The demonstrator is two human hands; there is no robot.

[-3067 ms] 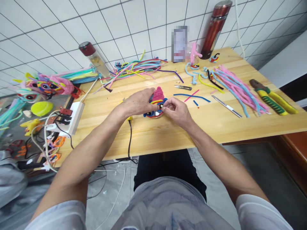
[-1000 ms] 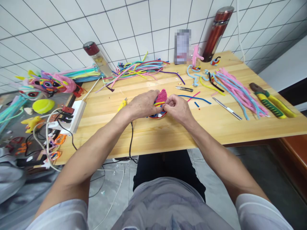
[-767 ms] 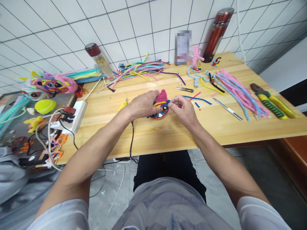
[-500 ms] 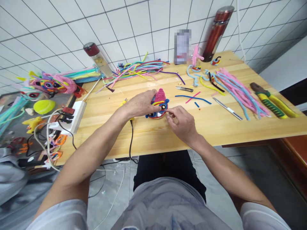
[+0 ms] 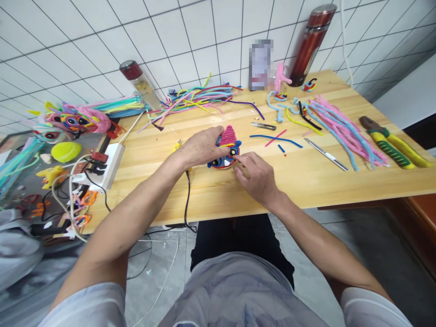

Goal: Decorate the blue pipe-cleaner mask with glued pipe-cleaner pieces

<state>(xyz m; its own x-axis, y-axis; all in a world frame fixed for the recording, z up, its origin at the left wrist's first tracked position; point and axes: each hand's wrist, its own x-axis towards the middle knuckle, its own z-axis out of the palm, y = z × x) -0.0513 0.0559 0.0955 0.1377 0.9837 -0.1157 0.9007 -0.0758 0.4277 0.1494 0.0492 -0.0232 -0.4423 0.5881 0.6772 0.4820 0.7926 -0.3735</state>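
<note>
On my feed, the craft piece (image 5: 229, 136) lies on the table (image 5: 211, 195), left of the midpoint of the near edge and roughly halfway to the back edge; it has a pink cone on top, 2 dark eyes and a blue-and-red front with a white patch. I see the left hand (image 5: 203, 147) laid over its left side, the grip closed around it, with the fingers by the cone and the thumb across the front. The right hand (image 5: 257, 178) has its index fingertip at the eye nearer the table's right end; its grip is loosely parted, thumb below the finger with bare wood between them, and I can't make out anything held there. Just beyond the left wrist I have a yellow tool (image 5: 177, 145), partly hidden, and a black cord (image 5: 187, 195) running over the near edge. Toward the back edge from the right hand are snips (image 5: 264, 126) and 1 blue strip (image 5: 288, 142) crossing 1 pink strip (image 5: 281, 133). Farther toward the right end I count 1 slim knife (image 5: 326, 154), a pink-and-pale-blue bundle (image 5: 344, 129) and pliers (image 5: 391, 143) near the right edge. A red flask (image 5: 311, 47) stands at the back right corner, and a white power strip (image 5: 111, 170) sits along the left edge.
</note>
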